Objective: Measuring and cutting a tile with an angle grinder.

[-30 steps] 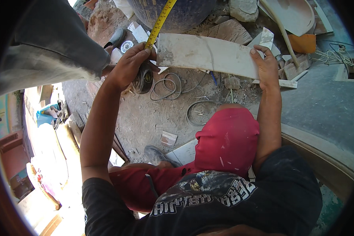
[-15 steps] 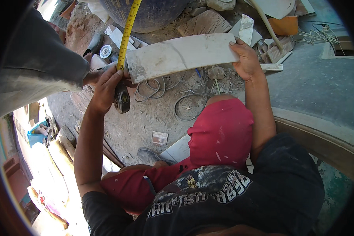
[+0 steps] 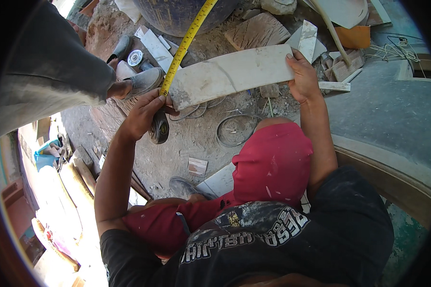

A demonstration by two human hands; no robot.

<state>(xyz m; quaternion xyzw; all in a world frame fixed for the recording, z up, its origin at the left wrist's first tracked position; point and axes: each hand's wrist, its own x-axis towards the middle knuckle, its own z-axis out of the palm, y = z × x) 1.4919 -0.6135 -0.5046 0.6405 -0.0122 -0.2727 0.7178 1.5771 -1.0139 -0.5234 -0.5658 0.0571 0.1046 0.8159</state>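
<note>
My left hand is closed on a tape measure, pinching its yellow blade between thumb and fingers. The dark case hangs below that hand, and the blade stretches up and to the right past the top edge. In front of me is a long, whitish strip of tile, dusty and stained at its left end. My right hand grips its right end, thumb on top and fingers partly hidden. The left fingers are at the strip's left end; whether they also support it cannot be made out.
Another person's trousered leg and shoe are at the left. A large dark tub stands at the top. Broken tiles, a wooden-looking slab and a cable coil lie around. A grey surface extends along the right.
My left hand has shifted right with the tape measure, and the blade leans further right. The strip's left end has moved right and slightly down. My right hand keeps its grip.
</note>
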